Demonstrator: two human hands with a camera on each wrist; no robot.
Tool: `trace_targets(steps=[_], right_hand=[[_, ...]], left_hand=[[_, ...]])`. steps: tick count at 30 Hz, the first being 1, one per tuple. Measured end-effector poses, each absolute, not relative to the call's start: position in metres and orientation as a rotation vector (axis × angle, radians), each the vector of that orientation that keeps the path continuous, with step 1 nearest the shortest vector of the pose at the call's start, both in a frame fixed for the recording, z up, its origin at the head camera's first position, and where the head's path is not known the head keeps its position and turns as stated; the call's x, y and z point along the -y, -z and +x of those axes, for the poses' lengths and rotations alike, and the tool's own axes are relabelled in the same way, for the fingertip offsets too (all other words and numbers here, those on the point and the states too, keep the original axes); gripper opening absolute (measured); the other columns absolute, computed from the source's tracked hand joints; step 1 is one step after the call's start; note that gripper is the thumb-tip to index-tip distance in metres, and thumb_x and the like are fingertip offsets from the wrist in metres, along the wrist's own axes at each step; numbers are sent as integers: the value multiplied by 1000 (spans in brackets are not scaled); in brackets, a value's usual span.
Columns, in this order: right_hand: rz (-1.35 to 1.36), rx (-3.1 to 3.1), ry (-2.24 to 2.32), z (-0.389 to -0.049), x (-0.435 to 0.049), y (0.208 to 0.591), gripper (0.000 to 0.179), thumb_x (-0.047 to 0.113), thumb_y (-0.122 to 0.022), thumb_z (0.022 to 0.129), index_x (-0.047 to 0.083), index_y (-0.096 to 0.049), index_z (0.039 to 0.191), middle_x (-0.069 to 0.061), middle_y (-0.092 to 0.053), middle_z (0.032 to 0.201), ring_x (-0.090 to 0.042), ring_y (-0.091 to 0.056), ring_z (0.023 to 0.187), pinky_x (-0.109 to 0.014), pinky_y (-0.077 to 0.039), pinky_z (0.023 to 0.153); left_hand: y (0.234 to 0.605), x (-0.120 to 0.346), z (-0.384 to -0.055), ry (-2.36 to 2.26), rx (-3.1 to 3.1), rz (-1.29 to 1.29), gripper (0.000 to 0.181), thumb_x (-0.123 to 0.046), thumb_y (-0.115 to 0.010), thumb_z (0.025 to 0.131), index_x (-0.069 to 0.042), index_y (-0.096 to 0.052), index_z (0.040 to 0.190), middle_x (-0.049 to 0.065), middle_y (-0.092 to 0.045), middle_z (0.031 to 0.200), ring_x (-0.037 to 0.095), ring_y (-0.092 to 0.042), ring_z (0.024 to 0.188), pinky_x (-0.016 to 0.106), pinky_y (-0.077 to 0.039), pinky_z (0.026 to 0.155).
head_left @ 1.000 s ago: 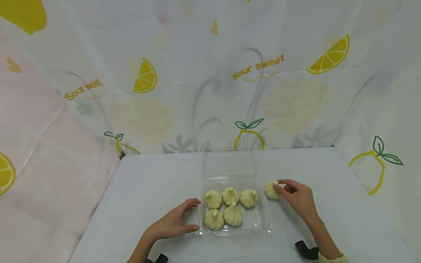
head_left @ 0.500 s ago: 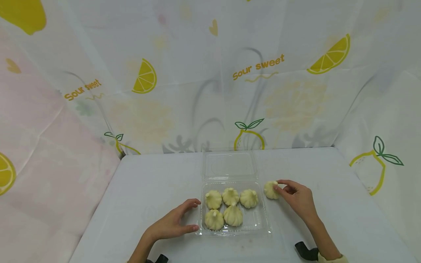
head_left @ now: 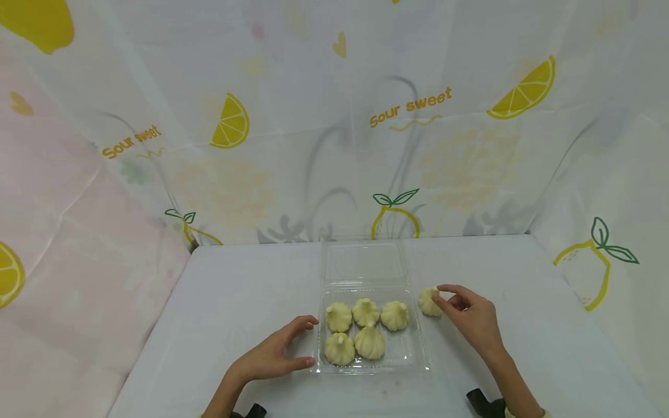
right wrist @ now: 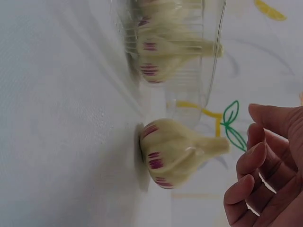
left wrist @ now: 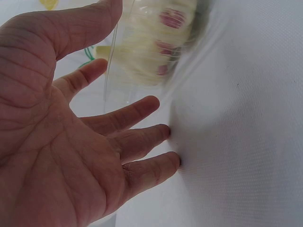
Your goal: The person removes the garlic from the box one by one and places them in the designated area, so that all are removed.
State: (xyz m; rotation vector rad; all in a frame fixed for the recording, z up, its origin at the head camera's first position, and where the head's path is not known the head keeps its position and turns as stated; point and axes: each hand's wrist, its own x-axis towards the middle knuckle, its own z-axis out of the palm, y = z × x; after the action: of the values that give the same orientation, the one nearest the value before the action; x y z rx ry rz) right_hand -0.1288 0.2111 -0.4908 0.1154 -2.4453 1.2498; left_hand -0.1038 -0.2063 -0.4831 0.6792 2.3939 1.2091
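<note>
A clear plastic clamshell container (head_left: 405,354) lies with its lid folded back, holding several garlic bulbs (head_left: 370,343) that stand stem up. Just right of it, a single garlic bulb (head_left: 428,302) stands on the table, purple-streaked in the right wrist view. My right hand (head_left: 473,316) hovers beside that bulb's stem; the right wrist view has a gap between stem and loosely bent fingers (right wrist: 251,158). Left of the container, my left hand (head_left: 274,351) is spread, thumb and fingers apart, with fingertips (left wrist: 154,101) close to its wall. Whether they touch it is unclear.
The open lid (head_left: 364,262) extends toward the back of the white table (head_left: 251,284). A curtain with lemon prints (head_left: 313,116) hangs behind and along both sides. Black wrist mounts (head_left: 483,402) show near the front edge.
My right hand has shifted very slightly left by the single bulb, which has barely moved. The left hand and the container have stayed put.
</note>
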Motion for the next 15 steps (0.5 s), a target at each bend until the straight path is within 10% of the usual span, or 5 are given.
trace_targets(steps=[15], right_hand=[[238, 2419, -1355, -117, -188, 473, 21, 8, -82, 81, 14, -75, 100, 1, -65, 66, -10, -57, 54, -20, -43, 47]], left_hand=[[486, 207, -105, -1204, -2396, 669, 72, -44, -74, 87, -24, -37, 145, -1, -47, 144, 31, -42, 135, 56, -33, 107]])
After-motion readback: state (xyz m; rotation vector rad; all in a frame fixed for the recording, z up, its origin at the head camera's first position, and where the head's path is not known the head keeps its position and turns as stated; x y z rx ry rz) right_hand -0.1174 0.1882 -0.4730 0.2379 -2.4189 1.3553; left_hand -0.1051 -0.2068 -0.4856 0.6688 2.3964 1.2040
